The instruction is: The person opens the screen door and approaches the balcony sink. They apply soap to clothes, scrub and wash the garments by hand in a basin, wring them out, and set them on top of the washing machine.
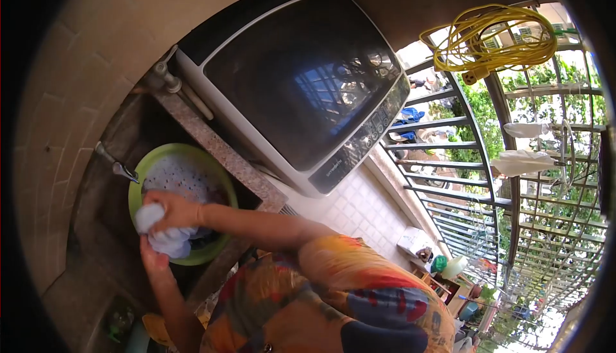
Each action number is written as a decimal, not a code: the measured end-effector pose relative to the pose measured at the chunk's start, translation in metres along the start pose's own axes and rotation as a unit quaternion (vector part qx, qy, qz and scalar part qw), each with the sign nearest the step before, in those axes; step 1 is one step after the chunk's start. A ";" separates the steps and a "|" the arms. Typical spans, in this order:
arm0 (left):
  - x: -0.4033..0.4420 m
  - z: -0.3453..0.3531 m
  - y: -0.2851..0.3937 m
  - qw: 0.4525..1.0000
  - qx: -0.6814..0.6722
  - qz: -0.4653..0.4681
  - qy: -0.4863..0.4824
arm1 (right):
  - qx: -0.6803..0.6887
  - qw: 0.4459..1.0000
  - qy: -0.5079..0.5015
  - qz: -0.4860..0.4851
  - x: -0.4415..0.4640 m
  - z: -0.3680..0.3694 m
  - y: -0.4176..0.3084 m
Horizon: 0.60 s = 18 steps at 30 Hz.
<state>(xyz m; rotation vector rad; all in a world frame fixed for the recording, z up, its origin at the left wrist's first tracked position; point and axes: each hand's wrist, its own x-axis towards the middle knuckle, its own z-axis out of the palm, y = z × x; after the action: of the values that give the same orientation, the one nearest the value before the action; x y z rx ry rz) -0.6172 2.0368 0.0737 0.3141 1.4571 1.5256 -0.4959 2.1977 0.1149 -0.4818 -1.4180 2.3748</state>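
A wet, pale white cloth [172, 243] is bunched up between my two hands, over the near left side of a lime-green basin [223, 172]. My right hand [172, 210] is closed round the upper part of it, with some fabric bulging out past the fingers. My left hand [154, 258] grips the cloth's lower end, its fingers partly hidden by the folds. Foamy water [176, 172] with suds fills the basin, and darker stuff shows under the foam. What lies beneath the surface I cannot make out.
The basin stands in a dark stone sink [96, 225] under a metal tap [122, 170]. A granite ledge [215, 148] separates it from a top-loading washing machine [301, 84] with its lid down. A coiled yellow cable [494, 39] hangs by the window bars [443, 160].
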 end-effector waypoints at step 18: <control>0.077 -0.034 -0.093 0.799 -0.473 -0.098 -0.359 | -0.427 0.866 0.033 -0.258 -0.014 0.061 0.050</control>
<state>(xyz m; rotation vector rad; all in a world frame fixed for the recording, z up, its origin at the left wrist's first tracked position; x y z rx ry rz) -0.6388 2.0569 -0.0475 0.0892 0.0462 1.5213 -0.5165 2.1216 0.0999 -0.3080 -2.1872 1.2233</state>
